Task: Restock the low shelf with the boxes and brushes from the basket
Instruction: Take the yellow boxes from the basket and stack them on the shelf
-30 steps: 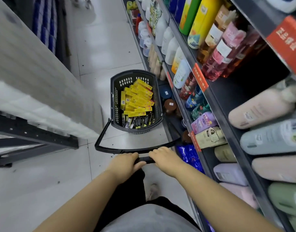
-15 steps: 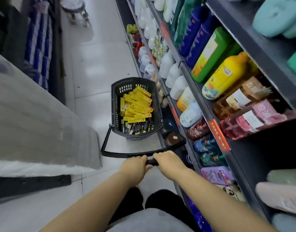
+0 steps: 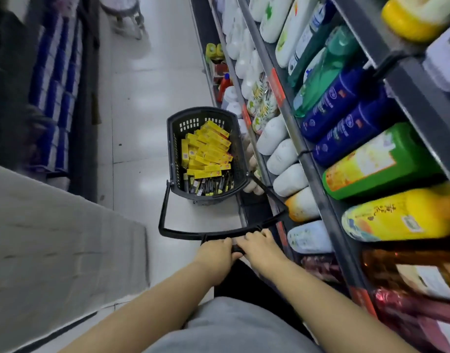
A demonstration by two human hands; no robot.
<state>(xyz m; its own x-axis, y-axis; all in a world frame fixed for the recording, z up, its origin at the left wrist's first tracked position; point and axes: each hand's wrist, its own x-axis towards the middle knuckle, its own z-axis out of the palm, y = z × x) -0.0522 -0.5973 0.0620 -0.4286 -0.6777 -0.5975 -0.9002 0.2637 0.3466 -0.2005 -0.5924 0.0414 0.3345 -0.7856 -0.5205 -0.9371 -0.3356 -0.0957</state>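
Black plastic handle (image 3: 183,234) is clamped by curled fingers of the left hand (image 3: 215,253) and right hand (image 3: 259,247), probably to steer the basket (image 3: 173,154); boxes (image 3: 208,151) and brushes (image 3: 208,186) lie inside, ahead of the fingers.

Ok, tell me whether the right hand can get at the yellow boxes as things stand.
Probably not yet: the right hand grips the long handle, and the yellow boxes lie in the basket at its far end. Nothing covers them, though.
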